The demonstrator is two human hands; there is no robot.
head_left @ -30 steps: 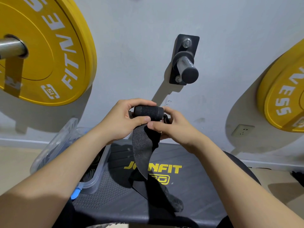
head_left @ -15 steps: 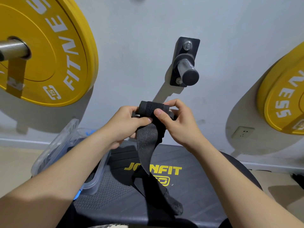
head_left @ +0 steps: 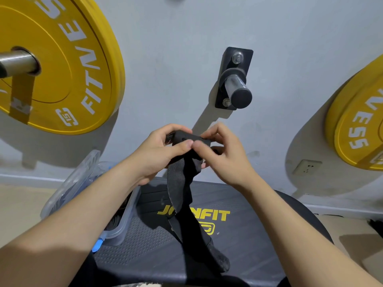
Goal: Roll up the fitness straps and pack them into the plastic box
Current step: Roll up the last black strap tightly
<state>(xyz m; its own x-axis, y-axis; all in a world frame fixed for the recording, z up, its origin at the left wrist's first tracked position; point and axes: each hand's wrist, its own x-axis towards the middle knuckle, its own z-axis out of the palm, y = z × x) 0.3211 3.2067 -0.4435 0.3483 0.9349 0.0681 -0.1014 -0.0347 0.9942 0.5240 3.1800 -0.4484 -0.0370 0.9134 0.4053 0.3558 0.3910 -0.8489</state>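
Note:
I hold a black fitness strap [head_left: 179, 183] in front of me, above the bench. Its top end is wound into a small roll between my fingers. My left hand [head_left: 157, 154] grips the roll from the left and my right hand [head_left: 223, 156] pinches it from the right. The loose tail hangs down and its end rests on the black bench pad [head_left: 238, 241]. A clear plastic box [head_left: 122, 220] stands on the bench's left part, partly hidden by my left forearm. Dark things lie inside it, and its lid [head_left: 72, 183] stands open behind.
Yellow weight plates hang on the grey wall at the left [head_left: 62, 69] and right [head_left: 356, 129]. A black wall peg [head_left: 236, 83] juts out above my hands. A wall socket [head_left: 306, 166] sits low on the right. The floor is tan.
Both hands have lifted a little with the strap and turned the roll. My right fingers have shifted over the top of the roll, and the hanging tail looks slightly shorter.

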